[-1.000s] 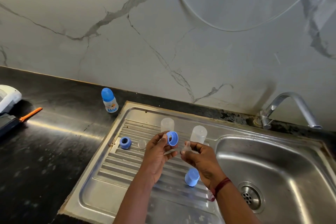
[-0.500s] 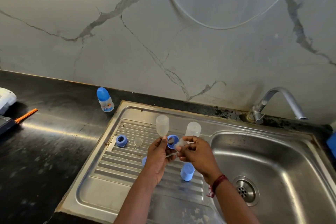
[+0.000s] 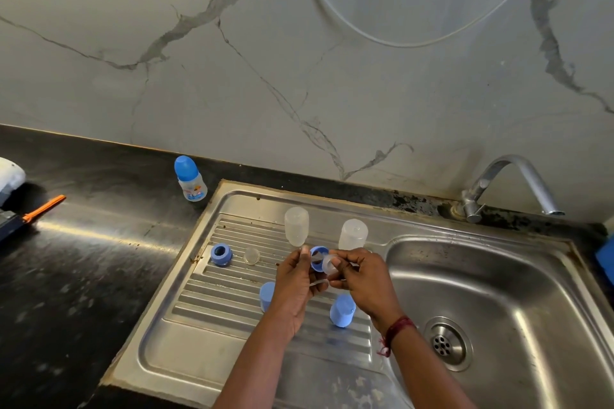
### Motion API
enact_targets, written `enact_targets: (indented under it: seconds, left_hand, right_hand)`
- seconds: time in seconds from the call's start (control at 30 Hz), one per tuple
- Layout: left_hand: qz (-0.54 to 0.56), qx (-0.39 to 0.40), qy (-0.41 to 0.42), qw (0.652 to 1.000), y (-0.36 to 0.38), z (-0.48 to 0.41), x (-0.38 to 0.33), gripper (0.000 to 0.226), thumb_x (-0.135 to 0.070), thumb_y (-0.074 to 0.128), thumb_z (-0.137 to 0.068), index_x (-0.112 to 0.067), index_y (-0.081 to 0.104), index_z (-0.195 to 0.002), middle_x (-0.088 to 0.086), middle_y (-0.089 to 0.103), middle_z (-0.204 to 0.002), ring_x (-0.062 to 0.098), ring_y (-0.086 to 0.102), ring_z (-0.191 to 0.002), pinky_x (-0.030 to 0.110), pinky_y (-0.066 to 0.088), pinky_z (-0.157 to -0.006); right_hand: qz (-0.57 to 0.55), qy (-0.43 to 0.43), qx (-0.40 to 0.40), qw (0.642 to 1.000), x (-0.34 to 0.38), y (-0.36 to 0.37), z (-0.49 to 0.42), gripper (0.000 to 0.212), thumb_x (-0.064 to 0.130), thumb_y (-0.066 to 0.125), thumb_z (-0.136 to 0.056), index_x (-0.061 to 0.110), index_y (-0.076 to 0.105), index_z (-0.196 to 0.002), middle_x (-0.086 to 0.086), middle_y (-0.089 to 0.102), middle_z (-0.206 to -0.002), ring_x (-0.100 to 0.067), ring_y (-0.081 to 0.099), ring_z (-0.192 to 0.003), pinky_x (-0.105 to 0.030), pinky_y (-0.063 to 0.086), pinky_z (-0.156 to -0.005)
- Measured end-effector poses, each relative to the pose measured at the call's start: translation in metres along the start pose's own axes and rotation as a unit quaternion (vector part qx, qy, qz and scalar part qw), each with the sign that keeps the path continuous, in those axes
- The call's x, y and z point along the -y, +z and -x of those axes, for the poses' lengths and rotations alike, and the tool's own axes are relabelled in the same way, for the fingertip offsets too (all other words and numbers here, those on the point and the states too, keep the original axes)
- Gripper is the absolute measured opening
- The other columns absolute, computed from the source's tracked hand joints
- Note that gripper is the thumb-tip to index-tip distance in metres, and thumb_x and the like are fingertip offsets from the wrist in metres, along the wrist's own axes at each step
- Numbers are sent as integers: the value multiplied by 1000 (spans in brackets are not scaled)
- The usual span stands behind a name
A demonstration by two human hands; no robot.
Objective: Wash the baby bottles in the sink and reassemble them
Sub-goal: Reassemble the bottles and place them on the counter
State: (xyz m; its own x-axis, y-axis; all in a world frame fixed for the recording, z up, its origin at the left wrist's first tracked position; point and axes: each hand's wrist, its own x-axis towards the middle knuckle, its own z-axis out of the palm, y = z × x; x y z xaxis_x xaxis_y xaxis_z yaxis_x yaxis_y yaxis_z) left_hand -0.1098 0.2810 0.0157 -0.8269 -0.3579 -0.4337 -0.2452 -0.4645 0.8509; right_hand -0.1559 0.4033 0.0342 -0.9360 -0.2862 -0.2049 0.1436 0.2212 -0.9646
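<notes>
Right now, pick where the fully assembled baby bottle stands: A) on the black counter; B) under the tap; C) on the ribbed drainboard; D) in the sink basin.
A: the capped baby bottle stands upright on the black counter, just off the back left corner of the drainboard.

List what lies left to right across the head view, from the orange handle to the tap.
Orange-handled tool → capped baby bottle → loose blue ring → small clear piece → left hand gripping a blue collar → clear teat pinched by the right hand → drain → tap.
</notes>
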Motion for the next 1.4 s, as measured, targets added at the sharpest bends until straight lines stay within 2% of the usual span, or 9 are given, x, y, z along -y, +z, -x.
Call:
enact_targets:
  seconds: [0.27,0.43,0.6,0.77,0.93,1.0,1.1,1.27,1.4]
  left_hand:
    - [-3,1,-17,1000,1,0,2,33,-35,46,-104,-13,69,-106,7,74,-85,19,67,-76,33,55,-67]
    - [-9,-5,-26,1000,-2,-1,5,35,-36,45,-104,-11,69,-105,10,74,-86,22,66,-78,33,55,-65]
    - [-12,3,-21,1000,0,0,5,34,-34,44,-105,-12,69,-103,9,74,-85,21,67,-78,33,56,-66]
    - [-13,4,-31,999,-1,0,6,32,-33,45,-104,-13,70,-103,11,74,-88,22,67,-78,35,57,-69]
    - [-14,13,-40,999,-1,1,5,34,-36,45,-104,-12,69,-106,11,74,-86,22,66,-76,33,56,-67]
    - [-14,18,-41,999,-1,2,5,35,-37,45,-104,-11,69,-108,11,74,-86,21,67,-75,33,56,-66]
    - [-13,30,-47,998,0,1,3,39,-40,46,-103,-8,67,-111,14,74,-87,21,68,-72,36,56,-69]
    - [7,62,-56,997,-2,1,1,26,-23,60,-97,-3,65,-113,22,72,-98,26,70,-82,37,59,-74]
    - [-9,75,-40,996,-2,1,-1,19,-12,56,-99,-2,65,-113,20,74,-93,29,72,-82,39,60,-79]
  right_hand:
    - [91,-33,-44,994,-2,-1,-7,8,9,74,-85,15,76,-90,2,74,-78,-12,69,-62,-21,55,-57]
    - [120,-24,-9,992,0,-3,-10,9,6,70,-88,14,72,-86,0,71,-69,-6,63,-53,-19,52,-54]
    - [125,-24,-15,992,-2,-2,-10,6,7,69,-89,12,73,-88,-1,72,-72,-8,64,-56,-20,54,-56]
    - [162,-58,-41,984,-6,1,-11,12,17,75,-84,28,75,-80,12,70,-73,-4,63,-64,-25,57,-68]
    - [161,-62,-61,983,-7,4,-13,17,18,81,-78,33,75,-80,5,69,-84,-11,64,-71,-30,56,-71]
    - [135,-56,-64,987,-7,4,-13,17,16,82,-77,31,75,-82,6,71,-80,-11,66,-72,-32,58,-70]
    - [124,-53,-59,989,-5,3,-13,18,9,82,-76,22,74,-86,4,69,-69,-8,63,-63,-25,56,-66]
    - [132,-61,-64,987,-5,2,-14,12,13,79,-80,20,74,-89,4,69,-76,-12,66,-69,-32,60,-69]
    - [166,-55,-44,984,-4,0,-16,14,14,70,-89,19,75,-100,9,70,-86,-12,67,-77,-40,60,-77]
